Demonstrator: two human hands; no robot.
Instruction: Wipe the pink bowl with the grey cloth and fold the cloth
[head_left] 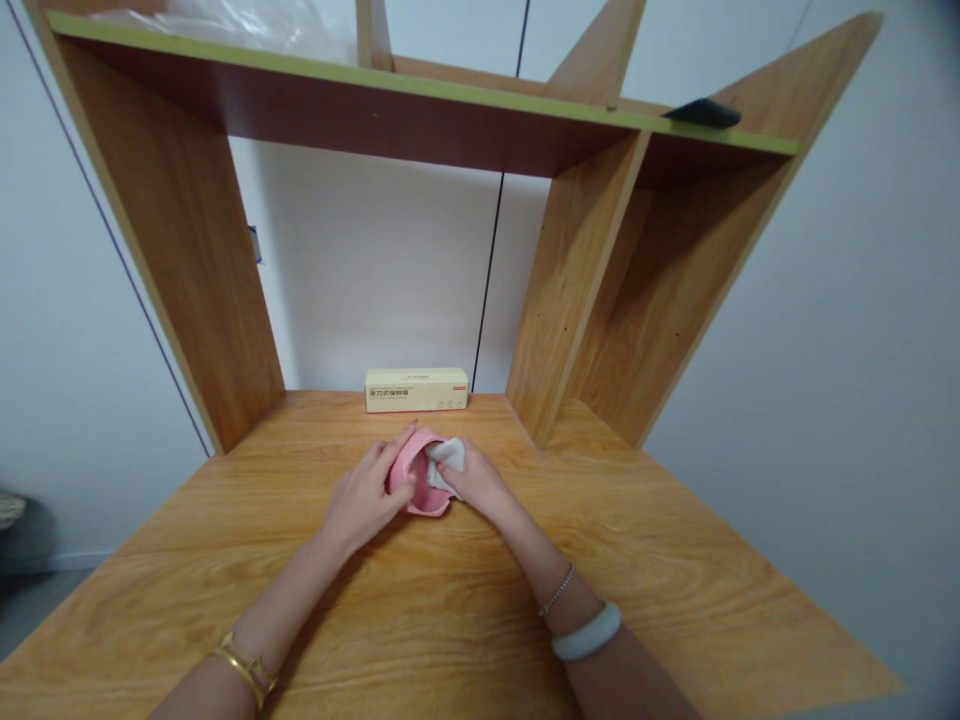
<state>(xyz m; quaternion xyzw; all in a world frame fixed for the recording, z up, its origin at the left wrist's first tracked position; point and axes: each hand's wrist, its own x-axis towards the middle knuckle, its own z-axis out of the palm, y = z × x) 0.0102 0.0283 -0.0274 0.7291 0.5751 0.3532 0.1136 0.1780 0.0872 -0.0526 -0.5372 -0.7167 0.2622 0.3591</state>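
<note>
Near the middle of the wooden desk is a pink hollow container [402, 470], tilted so that its opening faces toward me and to the right. My left hand [367, 492] grips it by the left side, thumb at the rim and fingers around the outside. A white cloth [448, 462] is bunched in my right hand [477, 482], closed around it, and the cloth reaches into the opening of the pink container. The fingertips of my right hand are partly hidden by the cloth. What kind of container it is, I cannot tell.
A cream cling film box [416, 391] lies at the back of the desk [420, 620]. Wooden shelf panels [577, 270] rise behind and to the right. Clear plastic wrapping [240, 28] and a dark flat object [703, 113] rest on the upper shelf [465, 105].
</note>
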